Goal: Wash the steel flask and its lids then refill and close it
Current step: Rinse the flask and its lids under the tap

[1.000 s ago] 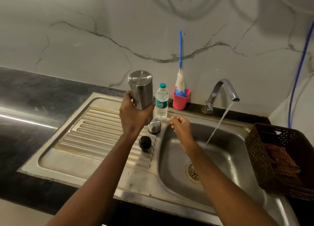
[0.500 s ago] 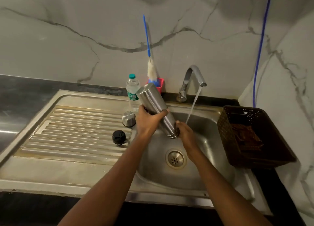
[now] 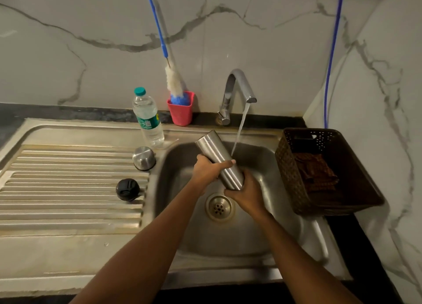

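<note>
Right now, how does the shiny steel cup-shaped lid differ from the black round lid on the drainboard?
The shiny steel cup-shaped lid is silver and smooth; the black round lid is dark with moulded ridges on top. The steel lid looks taller, the black lid squatter. The steel lid sits further back, beside the clear plastic water bottle; the black lid lies nearer the front. Both rest apart on the ribbed steel drainboard.

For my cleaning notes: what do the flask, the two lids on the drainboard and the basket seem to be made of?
The flask looks like brushed steel: grey sheen. The domed lid seems the same metal, with a highlight. The round lid is probably matte black plastic. The basket is likely brown plastic, its walls perforated.
</note>
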